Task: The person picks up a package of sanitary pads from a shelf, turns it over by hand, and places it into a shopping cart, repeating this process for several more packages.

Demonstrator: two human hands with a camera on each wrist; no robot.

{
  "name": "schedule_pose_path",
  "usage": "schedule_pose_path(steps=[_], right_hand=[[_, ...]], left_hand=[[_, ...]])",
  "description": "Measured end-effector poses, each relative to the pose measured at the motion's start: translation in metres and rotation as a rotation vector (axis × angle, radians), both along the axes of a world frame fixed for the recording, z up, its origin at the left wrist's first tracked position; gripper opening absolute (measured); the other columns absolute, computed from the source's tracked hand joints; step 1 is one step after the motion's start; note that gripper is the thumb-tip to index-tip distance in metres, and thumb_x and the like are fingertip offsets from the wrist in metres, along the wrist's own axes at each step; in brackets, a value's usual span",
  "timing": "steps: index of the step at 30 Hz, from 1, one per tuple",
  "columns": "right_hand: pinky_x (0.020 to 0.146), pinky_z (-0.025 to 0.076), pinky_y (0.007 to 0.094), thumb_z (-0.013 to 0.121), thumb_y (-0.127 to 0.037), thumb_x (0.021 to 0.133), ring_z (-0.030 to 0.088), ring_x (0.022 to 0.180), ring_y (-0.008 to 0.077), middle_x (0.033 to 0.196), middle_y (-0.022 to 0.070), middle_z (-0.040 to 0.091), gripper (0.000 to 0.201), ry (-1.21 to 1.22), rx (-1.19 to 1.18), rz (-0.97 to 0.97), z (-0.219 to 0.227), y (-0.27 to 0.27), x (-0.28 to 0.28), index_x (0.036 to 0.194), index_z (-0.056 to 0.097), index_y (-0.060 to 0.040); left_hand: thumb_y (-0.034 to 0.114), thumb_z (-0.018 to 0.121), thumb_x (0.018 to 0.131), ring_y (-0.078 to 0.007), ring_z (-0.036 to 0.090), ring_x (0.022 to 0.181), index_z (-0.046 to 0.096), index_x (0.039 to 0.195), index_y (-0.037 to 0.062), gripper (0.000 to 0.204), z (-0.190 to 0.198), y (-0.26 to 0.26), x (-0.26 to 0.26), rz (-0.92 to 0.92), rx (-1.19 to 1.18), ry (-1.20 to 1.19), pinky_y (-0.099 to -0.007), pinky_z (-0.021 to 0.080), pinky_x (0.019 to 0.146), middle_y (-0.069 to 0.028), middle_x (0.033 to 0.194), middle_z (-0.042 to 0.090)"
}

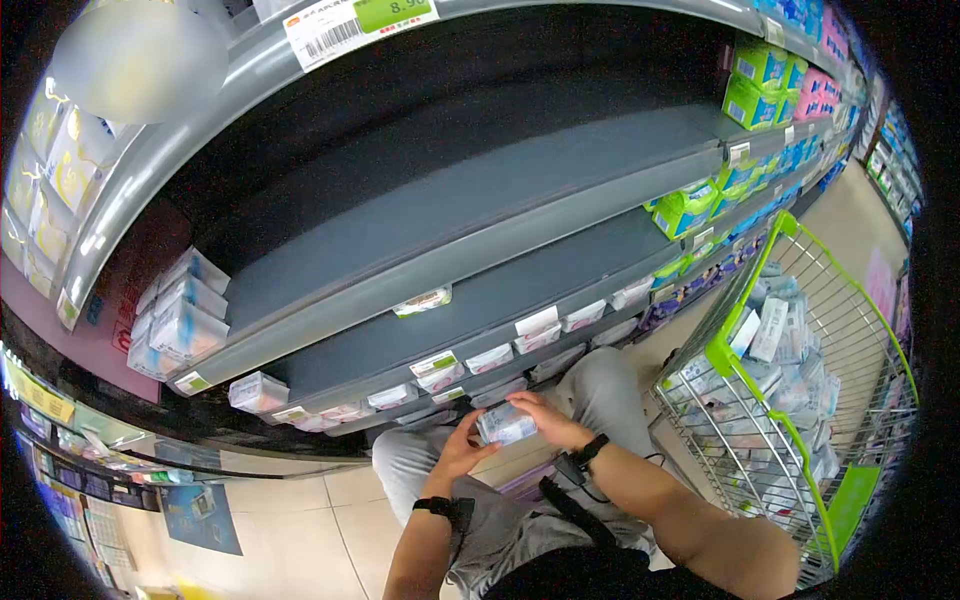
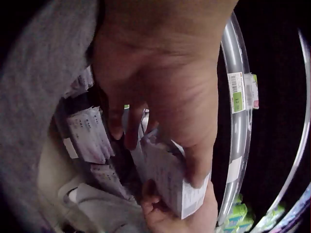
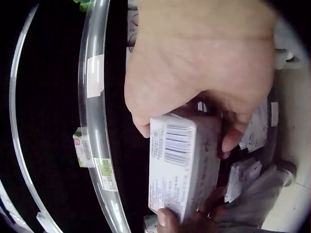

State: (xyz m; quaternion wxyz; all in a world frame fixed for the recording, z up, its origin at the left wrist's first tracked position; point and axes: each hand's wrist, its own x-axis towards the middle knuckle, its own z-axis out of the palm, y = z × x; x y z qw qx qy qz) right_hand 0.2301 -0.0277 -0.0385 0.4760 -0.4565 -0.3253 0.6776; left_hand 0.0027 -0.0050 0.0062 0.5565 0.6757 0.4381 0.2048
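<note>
Both hands hold one small white pack (image 1: pixel 508 426) with pale blue print above the lap in the head view. My left hand (image 1: pixel 462 450) grips its left end, thumb on one side and fingers on the other. At the opposite end my right hand (image 1: pixel 550 420) holds it the same way. A barcode and small print cover the narrow face of the pack (image 3: pixel 171 162) in the right wrist view. From the left wrist, the thumb of my left hand (image 2: pixel 160 87) presses near the corner of the pack (image 2: pixel 167 172).
To the right stands a wire shopping cart (image 1: pixel 722 352) with a green rim, heaped with similar packs (image 1: pixel 790 385). Grey shelves (image 1: pixel 500 235) stretch ahead. White packs (image 1: pixel 185 315) are stacked at their left, green packs (image 1: pixel 685 210) at their right. More packs (image 1: pixel 490 358) line the low shelf.
</note>
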Motion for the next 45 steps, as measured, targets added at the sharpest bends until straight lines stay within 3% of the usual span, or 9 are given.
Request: schedule_pose_path(steps=[3, 7, 9, 13, 17, 23, 25, 33, 45], right_hand=[[0.093, 0.040, 0.0303, 0.052, -0.031, 0.095, 0.052, 0.108, 0.0150, 0.111, 0.0023, 0.058, 0.035, 0.113, -0.106, -0.040, 0.010, 0.004, -0.004, 0.121, 0.055, -0.0076], [0.075, 0.051, 0.0300, 0.058, -0.033, 0.094, 0.060, 0.094, 0.0127, 0.110, 0.0018, 0.061, 0.034, 0.187, -0.168, 0.057, 0.004, 0.012, -0.005, 0.118, 0.059, -0.0097], [0.069, 0.051, 0.0256, 0.061, -0.036, 0.093, 0.061, 0.074, 0.0118, 0.096, 0.0025, 0.063, 0.043, 0.191, -0.114, 0.102, 0.030, 0.011, -0.006, 0.125, 0.055, -0.0080], [0.070, 0.049, 0.0232, 0.064, -0.037, 0.092, 0.059, 0.078, 0.0090, 0.093, 0.0009, 0.061, 0.046, 0.020, -0.083, 0.147, 0.020, 0.013, -0.004, 0.126, 0.053, -0.0070], [0.072, 0.047, 0.0252, 0.065, -0.037, 0.091, 0.057, 0.083, 0.0093, 0.100, 0.0005, 0.059, 0.050, -0.034, -0.060, 0.143, 0.013, 0.012, -0.005, 0.127, 0.052, -0.0055], [0.076, 0.048, 0.0270, 0.066, -0.035, 0.090, 0.058, 0.094, 0.0117, 0.107, 0.0025, 0.061, 0.048, -0.010, -0.084, 0.072, 0.007, 0.013, -0.006, 0.125, 0.053, -0.0059], [0.071, 0.050, 0.0257, 0.069, -0.037, 0.087, 0.059, 0.086, 0.0094, 0.096, -0.0010, 0.064, 0.040, -0.003, -0.073, 0.041, 0.007, 0.014, -0.007, 0.114, 0.062, -0.0080], [0.075, 0.052, 0.0276, 0.065, -0.032, 0.091, 0.062, 0.092, 0.0109, 0.106, 0.0007, 0.067, 0.034, 0.068, -0.061, -0.003, 0.008, 0.012, -0.004, 0.116, 0.063, -0.0095], [0.077, 0.051, 0.0257, 0.065, -0.032, 0.091, 0.060, 0.095, 0.0101, 0.108, -0.0009, 0.066, 0.036, 0.075, -0.040, 0.002, 0.017, 0.011, -0.003, 0.118, 0.062, -0.0085]], left_hand=[[0.024, 0.079, 0.078, -0.0175, 0.058, 0.095, 0.045, 0.135, 0.0071, 0.068, -0.025, 0.006, -0.009, 0.111, -0.091, -0.139, -0.0303, 0.050, 0.077, -0.0095, 0.113, 0.060], [0.022, 0.070, 0.088, -0.0130, 0.058, 0.087, 0.047, 0.131, 0.0041, 0.052, -0.019, 0.006, -0.017, 0.252, -0.272, -0.191, -0.0268, 0.049, 0.069, -0.0071, 0.110, 0.060], [0.026, 0.064, 0.091, -0.0121, 0.059, 0.075, 0.048, 0.127, -0.0001, 0.047, -0.034, 0.010, -0.020, 0.341, -0.311, -0.283, -0.0259, 0.048, 0.064, -0.0058, 0.096, 0.064], [0.031, 0.062, 0.092, -0.0130, 0.062, 0.073, 0.053, 0.122, -0.0004, 0.044, -0.037, 0.013, -0.026, 0.390, -0.275, -0.270, -0.0259, 0.047, 0.060, -0.0054, 0.092, 0.065], [0.031, 0.062, 0.091, -0.0139, 0.061, 0.083, 0.050, 0.127, 0.0018, 0.048, -0.035, 0.011, -0.028, 0.380, -0.327, -0.313, -0.0260, 0.047, 0.065, -0.0063, 0.104, 0.063], [0.024, 0.062, 0.090, -0.0146, 0.056, 0.094, 0.047, 0.132, 0.0052, 0.048, -0.035, 0.011, -0.028, 0.355, -0.312, -0.339, -0.0271, 0.049, 0.067, -0.0065, 0.117, 0.056], [0.024, 0.062, 0.090, -0.0151, 0.056, 0.096, 0.047, 0.132, 0.0051, 0.048, -0.031, 0.011, -0.026, 0.362, -0.330, -0.329, -0.0275, 0.050, 0.066, -0.0073, 0.118, 0.055], [0.037, 0.058, 0.093, -0.0205, 0.055, 0.111, 0.047, 0.134, 0.0020, 0.055, -0.016, 0.011, -0.023, 0.397, -0.296, -0.386, -0.0317, 0.054, 0.074, -0.0098, 0.128, 0.052], [0.035, 0.063, 0.093, -0.0176, 0.058, 0.104, 0.051, 0.130, -0.0020, 0.053, -0.027, 0.012, -0.026, 0.474, -0.290, -0.388, -0.0318, 0.055, 0.079, -0.0099, 0.115, 0.061]])
